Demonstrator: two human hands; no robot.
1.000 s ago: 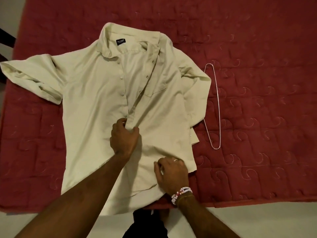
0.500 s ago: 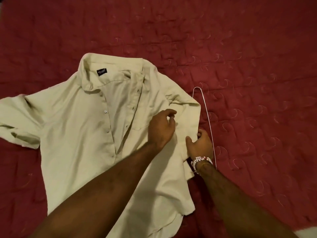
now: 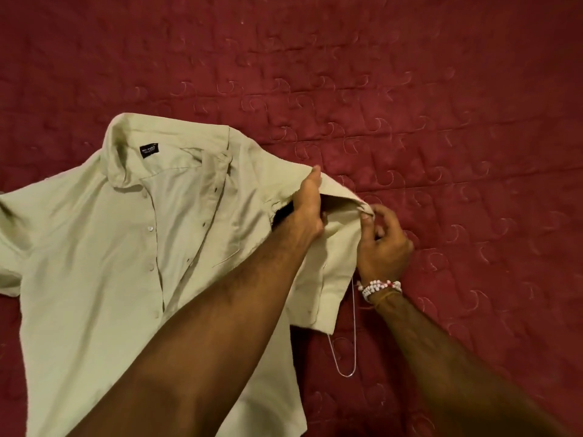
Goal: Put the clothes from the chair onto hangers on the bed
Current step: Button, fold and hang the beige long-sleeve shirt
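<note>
1. Currently, right hand (image 3: 383,244): thumb and fingers pinched closed on the folded edge of the shirt's right-side sleeve, lifting that edge off the bed.
2. Left hand (image 3: 307,209): fingers extended, pressed into the sleeve opening or against the shoulder fabric; whether it actually grips cloth, cannot tell. Forearm crosses over the shirt front.
3. Right wrist carries a beaded bracelet (image 3: 378,287).
4. Shirt (image 3: 94,247): pale, short-sleeved, lying face up and unbuttoned on the red bedspread (image 3: 441,89), collar toward the far side, dark label visible inside the neck. Left-side sleeve runs out of view at the left.
5. Hanger (image 3: 347,357): thin wire, on the bedspread just right of the shirt body; its far part is hidden under the raised sleeve, only the near loop shows.
6. Step judged: straightening the sleeve and shoulder before hanging; hanger not yet inside the shirt.
7. Next move likely calls for freeing one hand to pick up the hanger, then sliding it in under the collar, one shoulder at a time.
</note>
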